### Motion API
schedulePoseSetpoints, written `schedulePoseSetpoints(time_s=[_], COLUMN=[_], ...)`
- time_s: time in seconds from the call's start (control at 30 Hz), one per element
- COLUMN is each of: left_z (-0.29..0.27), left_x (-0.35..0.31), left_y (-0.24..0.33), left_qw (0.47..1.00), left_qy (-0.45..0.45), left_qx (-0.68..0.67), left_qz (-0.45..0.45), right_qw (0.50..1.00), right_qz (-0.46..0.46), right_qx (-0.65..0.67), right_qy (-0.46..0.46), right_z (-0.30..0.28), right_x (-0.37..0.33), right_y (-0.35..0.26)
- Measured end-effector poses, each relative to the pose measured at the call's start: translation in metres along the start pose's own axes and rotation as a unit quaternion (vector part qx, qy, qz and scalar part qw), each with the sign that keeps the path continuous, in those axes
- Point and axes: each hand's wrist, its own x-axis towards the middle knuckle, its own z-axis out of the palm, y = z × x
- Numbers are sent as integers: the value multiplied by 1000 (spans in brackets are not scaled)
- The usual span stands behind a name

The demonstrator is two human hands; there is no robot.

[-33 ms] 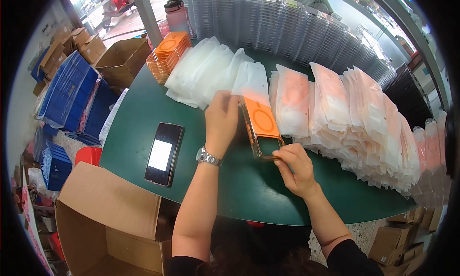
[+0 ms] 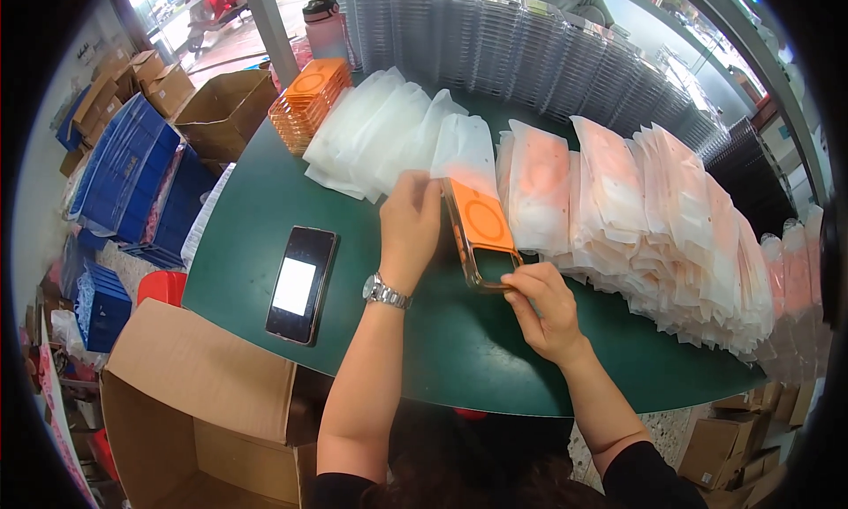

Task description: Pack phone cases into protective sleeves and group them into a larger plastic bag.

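An orange phone case with a clear frame sits partly inside a frosted plastic bag, its top end covered by the bag. My right hand pinches the case's lower corner at the camera cutout. At the bag's mouth, my left hand has its fingers closed on the edge; the fingertips are partly hidden. Left of that hand lie several overlapping frosted bags that look flat. A pile of bagged cases, orange showing through, spreads to the right.
A dark smartphone with a lit screen lies on the green table. Stacked orange cases stand at the far left, beside a bottle. Clear plastic trays line the back. An open carton stands at the lower left.
My left hand has shifted very slightly down and to the right. The phone case and my right hand are almost unmoved.
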Motion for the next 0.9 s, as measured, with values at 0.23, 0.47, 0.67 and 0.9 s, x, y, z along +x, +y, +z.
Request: schedulePoseSetpoints(time_s=[0.23,0.47,0.67,0.9], left_z=[-13,-49,-72,40], left_x=[-6,-5,11,67], left_y=[16,69,54,-3], left_qw=[993,886,898,912], left_qy=[-115,-435,-366,-75], left_qx=[19,-94,-163,327], left_qz=[-7,-131,-181,238], right_qw=[989,985,994,991], right_qz=[63,51,-11,1], right_qx=[-130,-159,-97,-17], right_qy=[8,50,46,130], right_z=[-3,0,-5,-19], right_x=[46,39,19,8], right_y=[9,20,6,11])
